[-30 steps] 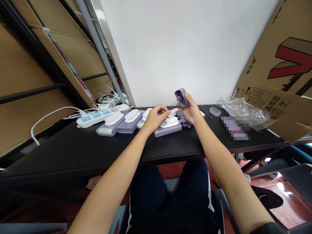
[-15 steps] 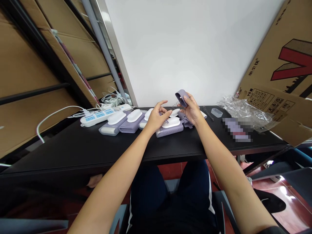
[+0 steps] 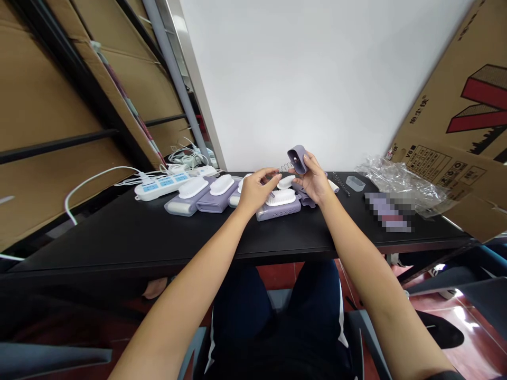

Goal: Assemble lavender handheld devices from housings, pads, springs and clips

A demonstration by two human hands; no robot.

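Observation:
My right hand (image 3: 314, 180) grips a hollow purple plastic shell (image 3: 300, 159), tilted with its opening facing left. Closer to the middle, my left hand (image 3: 257, 186) pinches the end of a thin metal coil spring (image 3: 284, 167) that stretches toward the shell; whether the spring touches the shell is unclear. Below the hands lies a purple case with a white bristle brush (image 3: 280, 198) on top. Another white oval piece (image 3: 285, 182) sits just behind it. Purple parts (image 3: 306, 198) rest under my right hand, partly covered by it.
More purple cases with white tops (image 3: 217, 195) stand left of my hands, beside a white power strip (image 3: 174, 182) with cables. On the right are loose springs (image 3: 341, 184), a small clear plastic box (image 3: 355, 183), crumpled clear plastic (image 3: 407, 184) and a large cardboard box (image 3: 447, 132).
My left fingers have closed from a spread pose onto the spring's end. The shell in my right hand has turned slightly, showing more of its opening. The view has shifted a little.

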